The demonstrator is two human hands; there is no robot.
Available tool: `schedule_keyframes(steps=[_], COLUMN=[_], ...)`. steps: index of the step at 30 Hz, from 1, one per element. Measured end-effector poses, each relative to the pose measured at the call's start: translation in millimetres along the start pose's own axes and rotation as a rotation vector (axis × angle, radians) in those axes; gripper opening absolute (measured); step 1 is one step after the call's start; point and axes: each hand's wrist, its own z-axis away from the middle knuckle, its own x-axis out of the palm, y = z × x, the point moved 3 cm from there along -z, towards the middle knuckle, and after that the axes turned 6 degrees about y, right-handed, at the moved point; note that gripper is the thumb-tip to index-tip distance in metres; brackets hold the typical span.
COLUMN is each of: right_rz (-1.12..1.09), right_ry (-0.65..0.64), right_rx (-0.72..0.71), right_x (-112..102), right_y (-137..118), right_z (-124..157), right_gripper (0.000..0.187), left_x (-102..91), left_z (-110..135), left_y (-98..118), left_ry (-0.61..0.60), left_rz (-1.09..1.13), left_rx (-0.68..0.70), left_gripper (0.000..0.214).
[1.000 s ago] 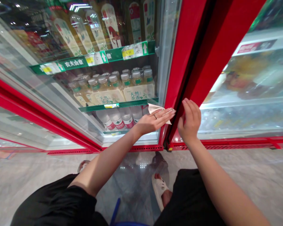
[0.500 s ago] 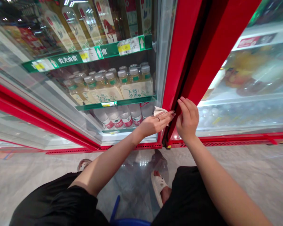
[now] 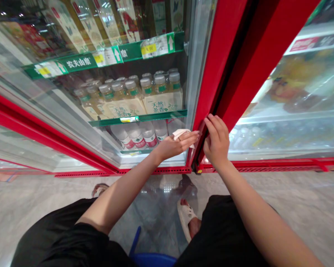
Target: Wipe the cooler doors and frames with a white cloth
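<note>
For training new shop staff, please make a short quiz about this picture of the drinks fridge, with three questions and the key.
1. True or false: the left hand holds a white tissue.
2. What colour is the door frame that the right hand touches?
3. Which stand higher in the fridge: the bottles with cream labels or the bottles with red labels?

Key: 1. True. 2. Red. 3. The bottles with cream labels.

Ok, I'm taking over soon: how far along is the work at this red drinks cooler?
Done: nothing clearly looks finished. In hand: the right hand touches the red door frame, and the left hand carries a white tissue. Left: the rest of the frame, though how much cannot be told.
</note>
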Motion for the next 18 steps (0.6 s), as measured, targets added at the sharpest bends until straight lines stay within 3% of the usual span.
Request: schedule_keyframes(steps=[3,6,11,14,18], right_rz=[-0.023,-0.039,-0.089,-0.094,-0.083], right_ry=[-0.008,-0.02,-0.054,-0.073,-0.071], right_rx=[-0.005,-0.012,0.014,0.011,-0.006], right_x=[5.7,7.6,7.9,10.1,13.7], right_y=[-1.1,-3.0,-4.3,-4.1,-4.7], right_z=[-0.4,0.1,4.0,6.5,7.5], right_gripper=[0.08,0.081,0.082,0.081,0.08], left_x=[16.1,28.2,23.4,13.6,12.2], left_z=[-3.6,16.3,51.5,39.1,8.1], left_y=[13.2,20.9,11.7,6.1,7.7], left_ry=[-0.032,-0.041,-0.01,-0.006,0.02], left_rz=[0.042,0.14,0.145,0.143,0.182], left_rx=[0.047,0.089,0.023,-0.037,-0.092], left_gripper=[0.055,0.059,0.065,0.066,0.052])
